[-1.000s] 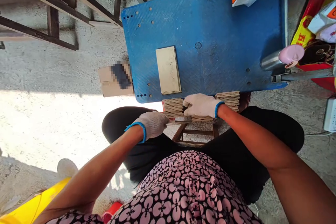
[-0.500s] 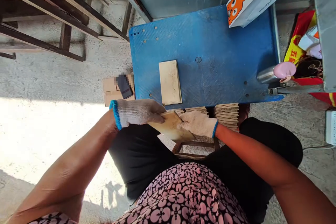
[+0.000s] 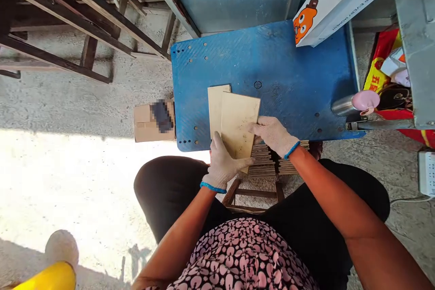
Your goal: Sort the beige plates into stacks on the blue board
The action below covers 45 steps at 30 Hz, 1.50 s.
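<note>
Nearest, the person's lap in dark trousers and a pink flowered top fills the bottom of the view. Just beyond the knees stands a small wooden stool [image 3: 253, 192], with stacks of thin wooden boards [image 3: 272, 161] piled on it.

Above those stacks, both gloved hands hold one thin wooden board [image 3: 239, 120]. The left hand [image 3: 222, 165] is curled round its near edge, fingers up over the face and thumb lying across the corner. The right hand [image 3: 272, 133] grips the board's right edge, fingers closed on it. The board sits tilted, its far end over the blue table [image 3: 299, 77] and overlapping a second board [image 3: 215, 104] that lies flat there.

To the left of the table, on the concrete floor, rests a cardboard box [image 3: 144, 122]. At the table's right edge lies a steel flask with a pink cap [image 3: 356, 103], with red and yellow bags [image 3: 377, 70] beyond it. Farther back, a white carton printed with an orange cartoon figure [image 3: 340, 0] rests on the table's far corner, and dark wooden frames [image 3: 84, 9] stand at far left.
</note>
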Motion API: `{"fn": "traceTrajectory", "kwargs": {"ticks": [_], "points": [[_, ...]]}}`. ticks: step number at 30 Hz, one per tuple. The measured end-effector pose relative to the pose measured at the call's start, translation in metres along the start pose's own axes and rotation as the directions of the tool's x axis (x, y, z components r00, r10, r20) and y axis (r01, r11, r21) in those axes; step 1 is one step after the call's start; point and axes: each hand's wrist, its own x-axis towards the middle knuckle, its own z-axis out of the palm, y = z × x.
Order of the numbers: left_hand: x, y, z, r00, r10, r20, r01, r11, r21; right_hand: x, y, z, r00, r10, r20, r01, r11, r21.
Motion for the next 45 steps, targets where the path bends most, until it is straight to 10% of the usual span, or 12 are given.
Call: {"fn": "traceTrajectory", "kwargs": {"ticks": [11, 25, 45], "points": [[0.035, 0.029, 0.016, 0.991, -0.118, 0.067, 0.115, 0.992, 0.043, -0.001, -0.020, 0.001, 0.955, 0.232, -0.186, -0.198, 0.963, 0.184], [0.156, -0.011, -0.011, 0.939, -0.338, -0.056, 0.342, 0.912, 0.228, -0.001, -0.041, -0.019, 0.924, 0.262, -0.278, -0.152, 0.920, 0.362], [0.176, -0.023, 0.034, 0.901, -0.428, -0.073, 0.433, 0.877, 0.206, 0.001, -0.028, -0.020, 0.941, 0.234, -0.246, -0.192, 0.964, 0.185]]}}
